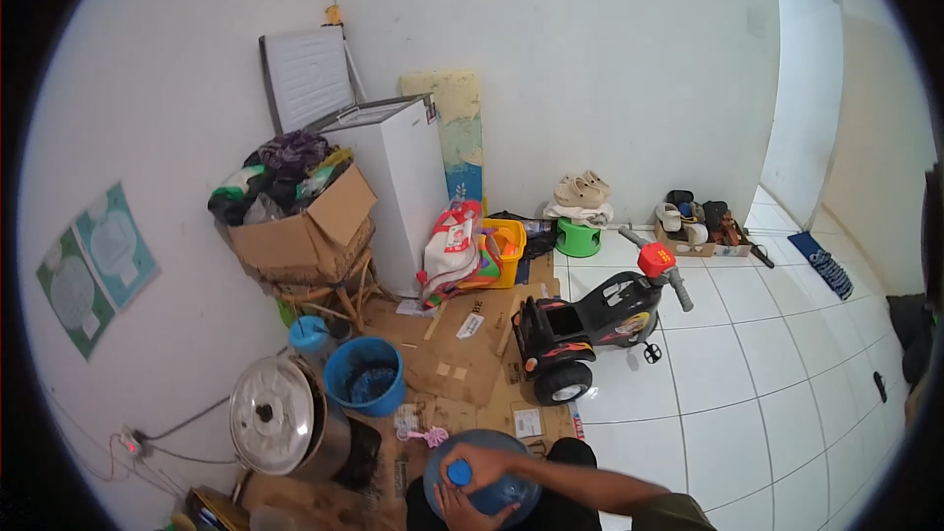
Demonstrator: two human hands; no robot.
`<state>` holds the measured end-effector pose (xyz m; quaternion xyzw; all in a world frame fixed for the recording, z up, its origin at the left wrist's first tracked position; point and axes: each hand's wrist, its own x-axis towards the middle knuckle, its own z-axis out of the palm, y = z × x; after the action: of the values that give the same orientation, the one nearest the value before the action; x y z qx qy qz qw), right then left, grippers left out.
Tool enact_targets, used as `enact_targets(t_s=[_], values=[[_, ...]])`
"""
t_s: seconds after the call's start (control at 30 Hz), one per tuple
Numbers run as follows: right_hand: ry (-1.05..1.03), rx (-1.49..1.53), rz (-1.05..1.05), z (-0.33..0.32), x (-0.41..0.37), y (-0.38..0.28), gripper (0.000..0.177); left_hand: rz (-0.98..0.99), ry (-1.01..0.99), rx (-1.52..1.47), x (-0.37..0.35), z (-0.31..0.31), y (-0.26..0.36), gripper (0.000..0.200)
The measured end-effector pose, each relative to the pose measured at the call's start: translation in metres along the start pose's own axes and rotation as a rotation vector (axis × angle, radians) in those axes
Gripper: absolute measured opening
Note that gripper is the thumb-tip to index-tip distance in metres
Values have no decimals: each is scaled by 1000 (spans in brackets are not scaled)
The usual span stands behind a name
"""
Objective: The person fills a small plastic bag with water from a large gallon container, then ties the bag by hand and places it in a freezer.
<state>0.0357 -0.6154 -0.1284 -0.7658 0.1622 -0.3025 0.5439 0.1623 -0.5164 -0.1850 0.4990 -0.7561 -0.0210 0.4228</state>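
Note:
A large translucent blue water jug [527, 500] stands upright between my knees at the bottom of the view. Its blue cap [459, 473] faces up towards me. My right hand [484, 465] reaches in from the right with its fingers curled round the cap. Just below, my left hand [470, 510] grips the jug around its neck, thumb spread to one side. Beyond the jug lies a small pink plastic item [433, 437] on the cardboard.
Flattened cardboard [442, 354] covers the floor ahead. A blue bucket [364, 377] and a large lidded metal pot [270, 416] stand at left. To the right is a black ride-on toy [590, 324] on white tiles. A white chest freezer [398, 187] stands behind.

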Motion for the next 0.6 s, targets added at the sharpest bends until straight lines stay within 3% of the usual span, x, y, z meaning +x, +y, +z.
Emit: enact_targets(t_s=[0.1, 0.13, 0.2, 0.23, 0.4, 0.43, 0.5, 0.53, 0.57, 0.6], values=[[330, 12, 106, 30, -14, 9, 30, 9, -32, -179, 32, 8, -20, 52], [338, 26, 97, 51, -12, 8, 30, 5, -58, -235, 35, 5, -28, 50], [1075, -207, 80, 82, -3, 6, 26, -17, -104, -348, 40, 0, -43, 47], [1072, -192, 87, 87, 0, 8, 26, -39, -126, -408, 38, -3, -46, 46], [1188, -754, 236, 107, -2, 5, 41, -203, -122, -710, 14, -21, -47, 40], [1163, -751, 220, 94, -4, 1, 41, -222, -105, -768, 15, -24, -50, 39], [839, -341, 202, 46, -19, -8, 31, -254, -55, -818, 12, -23, -59, 38], [803, -338, 208, 23, -21, -13, 31, -423, -49, -856, 4, -14, -67, 32], [422, -197, 463, -6, -17, -15, 33, -586, -41, -898, -2, -8, -70, 25], [36, -60, 699, -27, -10, -15, 35, -597, -12, -899, 7, -12, -60, 25]])
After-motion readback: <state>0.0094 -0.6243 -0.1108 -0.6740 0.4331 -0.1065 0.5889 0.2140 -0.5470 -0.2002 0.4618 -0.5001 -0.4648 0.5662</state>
